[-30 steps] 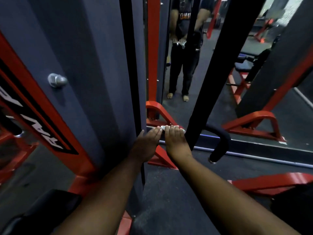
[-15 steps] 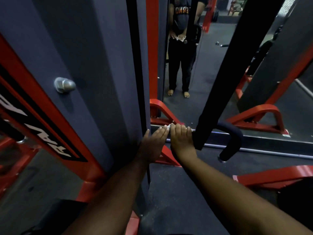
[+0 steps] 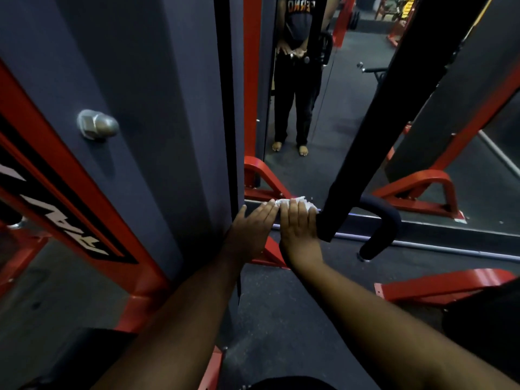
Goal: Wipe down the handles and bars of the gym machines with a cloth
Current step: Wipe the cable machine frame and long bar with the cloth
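Now uncovered, white cloth (image 3: 292,202) shows above dark rubber floor (image 3: 281,319).

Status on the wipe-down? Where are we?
Done: nothing in view shows as finished. In hand: both hands, left hand and right hand, sit by the black bar, white cloth showing past the right fingers. Left: curved padded handle untouched.

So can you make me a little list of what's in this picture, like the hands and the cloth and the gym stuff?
left hand: fingers straight, lying flat beside the cloth
right hand: fingers flat over the cloth
cloth: white, crumpled, peeking out past the fingertips
black bar: slanted, right of the right hand
curved handle: black, padded, hooks downward
bolt: silver, on the grey panel
mirror: shows a standing person
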The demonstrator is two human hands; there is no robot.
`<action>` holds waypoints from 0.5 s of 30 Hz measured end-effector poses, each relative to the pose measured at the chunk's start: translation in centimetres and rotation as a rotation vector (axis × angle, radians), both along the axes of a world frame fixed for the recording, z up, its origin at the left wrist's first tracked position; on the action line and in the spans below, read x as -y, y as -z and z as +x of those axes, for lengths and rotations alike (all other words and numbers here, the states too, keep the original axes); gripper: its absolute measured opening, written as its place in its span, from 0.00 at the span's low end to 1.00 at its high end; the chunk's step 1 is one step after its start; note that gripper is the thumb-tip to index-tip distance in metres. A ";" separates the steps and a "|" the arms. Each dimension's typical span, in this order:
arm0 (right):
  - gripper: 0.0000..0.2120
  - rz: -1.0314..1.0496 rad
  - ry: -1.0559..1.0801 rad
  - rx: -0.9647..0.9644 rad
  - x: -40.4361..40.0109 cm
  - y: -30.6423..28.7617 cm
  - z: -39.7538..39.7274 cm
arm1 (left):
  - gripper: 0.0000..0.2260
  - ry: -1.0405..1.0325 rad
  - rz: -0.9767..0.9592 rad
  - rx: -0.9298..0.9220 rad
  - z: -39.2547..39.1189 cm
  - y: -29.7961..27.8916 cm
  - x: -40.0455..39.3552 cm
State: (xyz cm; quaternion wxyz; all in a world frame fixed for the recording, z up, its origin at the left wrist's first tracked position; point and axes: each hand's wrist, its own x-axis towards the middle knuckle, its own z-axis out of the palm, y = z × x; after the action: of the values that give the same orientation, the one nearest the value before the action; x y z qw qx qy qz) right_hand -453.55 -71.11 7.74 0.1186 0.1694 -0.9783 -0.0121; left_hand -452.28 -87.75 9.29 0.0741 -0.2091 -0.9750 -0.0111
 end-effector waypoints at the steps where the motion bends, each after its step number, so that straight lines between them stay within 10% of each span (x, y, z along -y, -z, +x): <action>1: 0.34 0.019 -0.036 -0.044 -0.7 1.1 1.1 | 0.30 0.003 -0.004 -0.009 0.0 0.1 0.0; 10: 0.06 0.157 0.114 0.074 0.2 -4.1 -4.9 | 0.29 0.028 -0.103 0.009 0.0 1.2 0.2; 15: 0.12 0.123 0.063 0.005 0.3 -3.0 -4.7 | 0.26 -0.028 0.005 -0.067 -0.5 -0.1 -0.8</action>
State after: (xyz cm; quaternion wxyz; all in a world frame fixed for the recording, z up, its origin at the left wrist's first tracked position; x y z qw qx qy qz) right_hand -458.27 -71.37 10.73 0.1049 0.1454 -0.9809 -0.0754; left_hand -452.79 -86.90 9.35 0.1073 -0.1956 -0.9748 -0.0053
